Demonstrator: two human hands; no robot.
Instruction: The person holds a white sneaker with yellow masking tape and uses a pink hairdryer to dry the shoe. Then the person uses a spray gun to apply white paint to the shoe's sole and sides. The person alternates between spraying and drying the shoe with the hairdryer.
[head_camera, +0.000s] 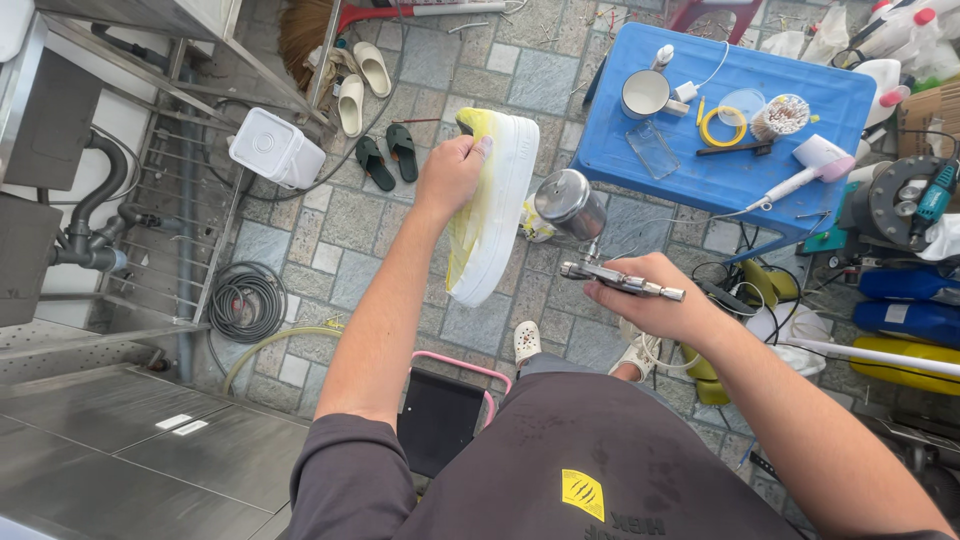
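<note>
Left hand (452, 172) is stuck inside a white platform shoe (490, 205), fingers curled around the opening, holding it up in the air over the stone floor (330, 250). The thick sole faces right, toe pointing down toward the person, and the upper is stained yellow.

Right hand (655, 305) is closed around a spray gun (600, 262), fingers wrapped on the metal body, with the shiny steel cup (570, 203) sitting on top. The gun is just to the right of the shoe, near it but not touching, cup angled toward the sole. A thin hose (650, 352) hangs under the hand.

Behind that there's a blue table (640, 160). On it: a mug (645, 95) near the back left edge, a yellow coil (722, 127) in the middle, a round brush (781, 116) next to it, and a white brush (805, 170) with a long handle by the front right corner.

Floor stuff: white slippers (360, 85) and dark sandals (388, 155) at the back, a white box (275, 148) left of them, a coiled black hose (246, 300) by the steel sink frame (150, 190). A pink-framed stool (445, 415) is right in front of the person's lap, and one foot in a white clog (527, 342) shows below the shoe.
</note>
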